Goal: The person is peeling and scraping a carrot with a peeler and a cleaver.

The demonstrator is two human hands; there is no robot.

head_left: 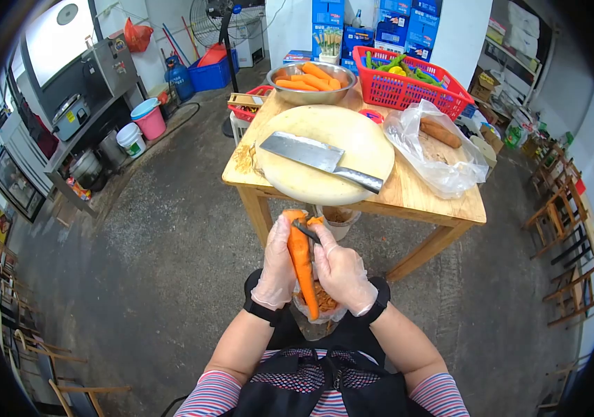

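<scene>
My left hand (276,267), in a clear plastic glove, is closed around a carrot (301,260) whose thin end points down toward me. In my gloved right hand (342,271) is a dark-handled peeler (305,229), held against the upper part of the carrot. A bit of orange peel (315,220) sits at the peeler's head. Below the hands, a lined container (324,316) holds orange peelings. On the table in front, a cleaver (311,153) lies flat on a round cutting board (331,121).
The wooden table (450,205) also bears a metal bowl (342,90) of carrots, a red basket (408,90) of green vegetables, and a plastic bag (443,174) with an unpeeled carrot (441,132). A bin (340,226) stands under its edge. Wooden chairs (575,295) line the right side.
</scene>
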